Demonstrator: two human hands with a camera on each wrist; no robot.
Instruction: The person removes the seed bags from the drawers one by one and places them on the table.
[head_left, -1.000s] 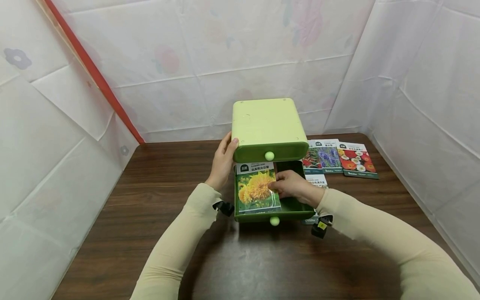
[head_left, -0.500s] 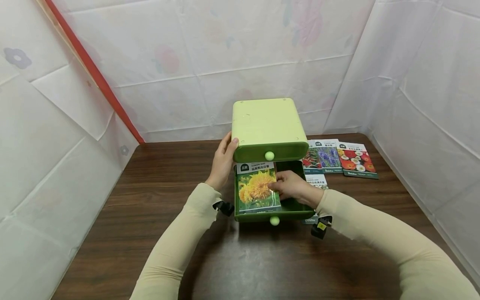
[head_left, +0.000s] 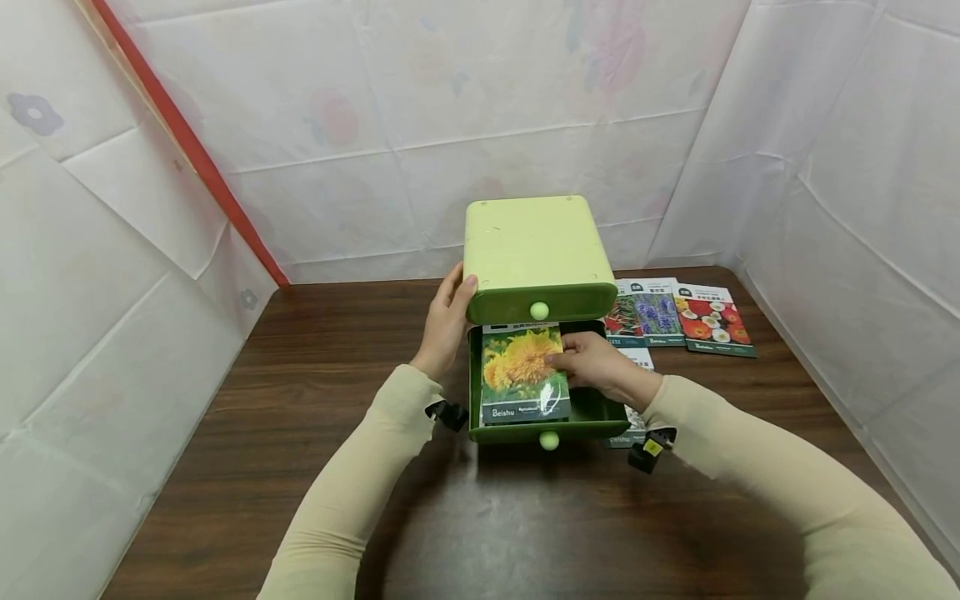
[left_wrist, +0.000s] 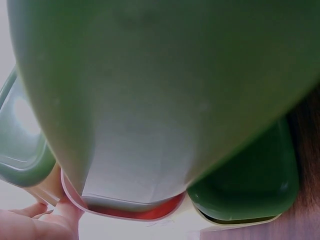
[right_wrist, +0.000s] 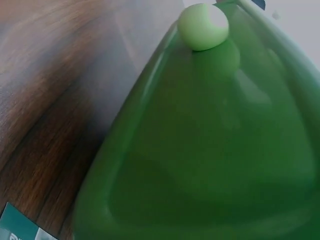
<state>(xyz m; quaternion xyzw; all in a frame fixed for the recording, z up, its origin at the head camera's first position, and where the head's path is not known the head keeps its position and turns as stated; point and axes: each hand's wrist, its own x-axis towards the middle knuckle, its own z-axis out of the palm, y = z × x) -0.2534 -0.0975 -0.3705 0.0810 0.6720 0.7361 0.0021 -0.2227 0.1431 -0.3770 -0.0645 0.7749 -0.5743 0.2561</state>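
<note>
A light green drawer cabinet (head_left: 534,242) with dark green drawer fronts stands on the table. Below its top drawer, another green drawer (head_left: 585,429) is pulled out; its front fills much of the right wrist view. In it, a seed packet (head_left: 523,371) with yellow flowers lies toward the left side. My right hand (head_left: 596,362) reaches into the drawer and pinches that packet at its right edge, thumb on its face. My left hand (head_left: 444,325) rests against the cabinet's left side, thumb near the front corner; in the left wrist view some fingers (left_wrist: 37,222) touch the cabinet.
Beside the cabinet on the right lie several more seed packets, among them one with purple flowers (head_left: 658,315) and one with red and white flowers (head_left: 716,321). A white seed packet (head_left: 630,435) is partly hidden behind the drawer. Cloth-covered walls (head_left: 420,142) surround the dark wood table (head_left: 330,350).
The yellow-flower packet has shifted slightly right and upward with my right hand; its lower label now shows, and its top goes under the cabinet's front. My left hand has stayed in place.
</note>
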